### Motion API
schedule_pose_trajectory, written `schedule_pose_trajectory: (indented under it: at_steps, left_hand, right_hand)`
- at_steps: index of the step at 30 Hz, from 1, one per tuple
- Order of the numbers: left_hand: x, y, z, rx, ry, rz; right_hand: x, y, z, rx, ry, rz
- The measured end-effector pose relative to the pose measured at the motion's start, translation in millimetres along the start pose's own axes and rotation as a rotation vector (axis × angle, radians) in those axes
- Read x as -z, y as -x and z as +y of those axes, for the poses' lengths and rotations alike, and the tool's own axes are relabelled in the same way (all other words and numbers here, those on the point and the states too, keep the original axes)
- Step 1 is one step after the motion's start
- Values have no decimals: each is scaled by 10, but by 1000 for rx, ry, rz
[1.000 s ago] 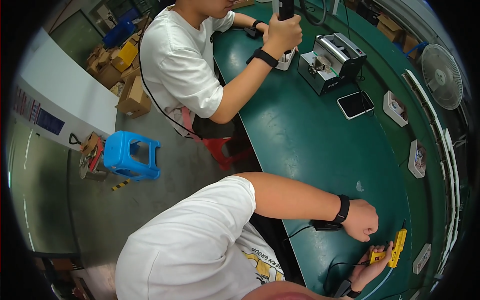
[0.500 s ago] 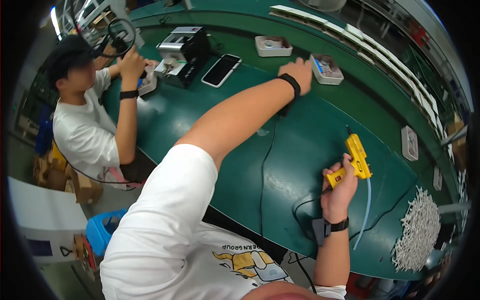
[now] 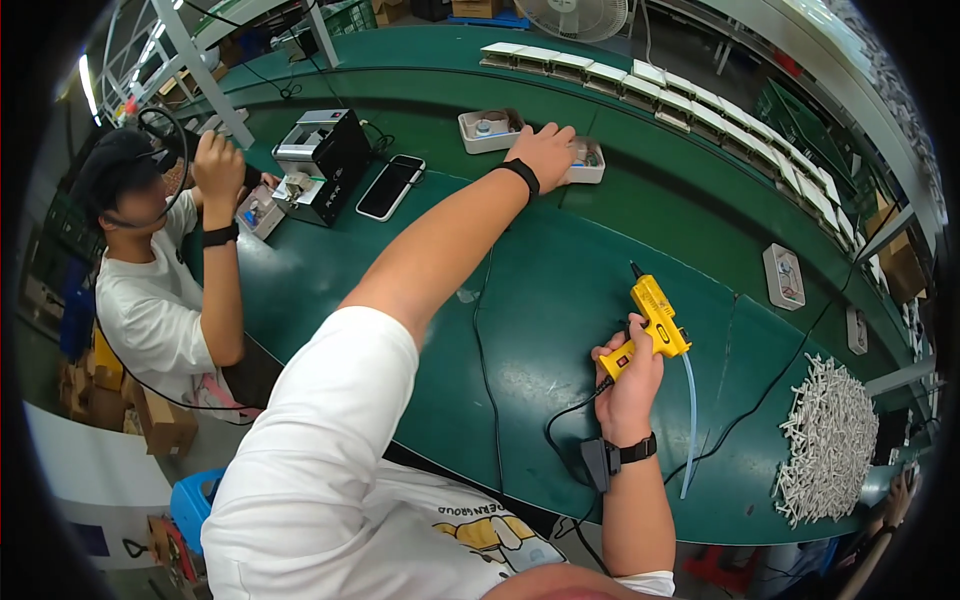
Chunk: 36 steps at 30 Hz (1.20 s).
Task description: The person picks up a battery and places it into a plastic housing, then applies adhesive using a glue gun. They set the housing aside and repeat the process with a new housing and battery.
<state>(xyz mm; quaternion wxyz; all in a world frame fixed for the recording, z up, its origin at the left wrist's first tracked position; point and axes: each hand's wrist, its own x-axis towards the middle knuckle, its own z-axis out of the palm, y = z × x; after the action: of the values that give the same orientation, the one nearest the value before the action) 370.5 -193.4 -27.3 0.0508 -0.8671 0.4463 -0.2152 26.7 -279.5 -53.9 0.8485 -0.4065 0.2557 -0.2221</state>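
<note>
My right hand (image 3: 630, 385) is wrapped round the handle of a yellow hot glue gun (image 3: 655, 315), its black nozzle pointing up and away from me. A long pale-blue glue stick (image 3: 691, 430) trails out of the gun's back end. My left arm stretches across the table, and my left hand (image 3: 543, 158) is at the left side of a small white box (image 3: 590, 173), its fingers bent over the box's edge. Small parts lie inside that box, partly covered by my hand. Left of it stands another white box (image 3: 470, 135) with a round white-and-blue part.
A person (image 3: 160, 260) sits at the left beside a black-and-silver machine (image 3: 325, 165). A phone (image 3: 390, 187) lies near it. Right: a heap of short white pieces (image 3: 825, 440) and another white box (image 3: 785, 277). White blocks (image 3: 600, 75) line the back; cables cross the green table (image 3: 560, 260).
My left hand has moved farther onto the white box, now covering its left side. The glue gun stays in my right hand. The whole view has shifted a little.
</note>
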Motion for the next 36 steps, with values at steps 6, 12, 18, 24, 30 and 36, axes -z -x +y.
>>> schedule_pose_trajectory:
  at_steps: [6, 12, 18, 24, 30, 36]
  left_hand:
    - [111, 284, -165, 153, 131, -115]
    - [-33, 392, -548, 195, 217, -79]
    - [-261, 384, -682, 405, 330, -93]
    - [-229, 214, -700, 471, 391, -170]
    - [-276, 153, -612, 384, 326, -161]
    - [-94, 328, -504, 333, 374, -61]
  right_hand:
    - [13, -1, -11, -14, -14, 4]
    - [-12, 20, -34, 5, -5, -7]
    - [-21, 4, -5, 13, 7, -25]
    - [8, -31, 34, 22, 43, -8]
    - [32, -18, 28, 40, 58, -30]
    - [8, -10, 41, 1, 17, -15]
